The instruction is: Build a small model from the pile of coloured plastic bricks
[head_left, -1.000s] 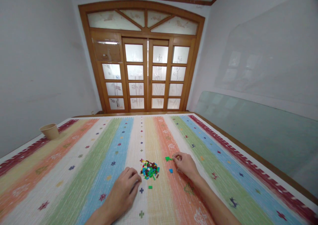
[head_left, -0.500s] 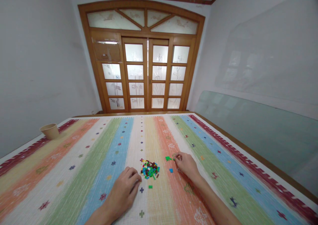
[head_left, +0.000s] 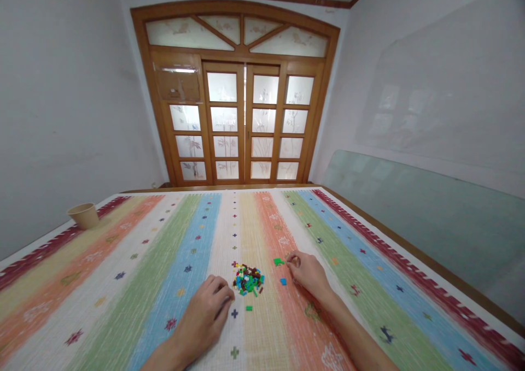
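Observation:
A small heap of toy building bricks (head_left: 248,279) in green, blue, brown, yellow and white lies on the striped tablecloth. Just left of it my left hand (head_left: 213,300) rests on the cloth with curled fingers; whatever they may hold is hidden. To the right of the heap, my right hand (head_left: 305,270) has thumb and forefinger pinched together beside a green brick piece (head_left: 278,261). Anything in that pinch is too small to make out. A blue brick (head_left: 283,281) lies below the green piece. Nearer to me sits a single green brick (head_left: 249,308).
A tan cup (head_left: 83,216) stands near the far left edge of the table. The striped tablecloth (head_left: 159,251) covers the tabletop. Beyond the right edge leans a pale green panel (head_left: 410,201), and wooden glazed doors (head_left: 244,119) stand behind the table.
The view has shifted very slightly. Both hands keep nearly the same place and pose, and the bricks lie as before.

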Demonstrator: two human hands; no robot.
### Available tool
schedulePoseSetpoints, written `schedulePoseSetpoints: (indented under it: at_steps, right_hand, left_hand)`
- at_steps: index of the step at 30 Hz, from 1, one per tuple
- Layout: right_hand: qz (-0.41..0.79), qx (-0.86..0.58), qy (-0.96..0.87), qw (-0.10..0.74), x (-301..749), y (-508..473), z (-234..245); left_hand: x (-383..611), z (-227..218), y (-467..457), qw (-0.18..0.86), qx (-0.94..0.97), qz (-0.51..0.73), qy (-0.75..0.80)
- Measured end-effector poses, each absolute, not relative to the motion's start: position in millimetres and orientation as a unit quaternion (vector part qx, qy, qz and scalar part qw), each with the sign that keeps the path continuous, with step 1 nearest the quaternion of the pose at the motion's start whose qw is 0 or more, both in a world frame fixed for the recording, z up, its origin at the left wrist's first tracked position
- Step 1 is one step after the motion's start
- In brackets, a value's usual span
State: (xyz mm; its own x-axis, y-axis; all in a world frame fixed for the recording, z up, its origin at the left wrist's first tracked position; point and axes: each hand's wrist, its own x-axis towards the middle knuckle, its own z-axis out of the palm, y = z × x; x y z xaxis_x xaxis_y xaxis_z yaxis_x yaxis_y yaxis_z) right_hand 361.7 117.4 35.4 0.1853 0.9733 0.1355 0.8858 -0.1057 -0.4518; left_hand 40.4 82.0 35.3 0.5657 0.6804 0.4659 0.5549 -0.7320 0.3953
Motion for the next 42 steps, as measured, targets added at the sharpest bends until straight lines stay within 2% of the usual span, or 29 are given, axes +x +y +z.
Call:
schedulePoseSetpoints:
  at_steps: [19,32,42]
  right_hand:
    - [0.092,-0.73,-0.645,0.207,358.5,116.4,34.6]
    - [0.104,-0.703,-0.657,0.252,346.0,110.7,37.9]
    - [0.115,-0.7,-0.666,0.23,334.5,105.6,39.4]
  left_hand:
    - [40.5,33.9,82.2,0.104,0.879,0.306,0.351]
    - [39.8,33.7,81.8,0.099,0.88,0.306,0.351]
    - [39.5,33.5,81.4,0.103,0.878,0.308,0.351]
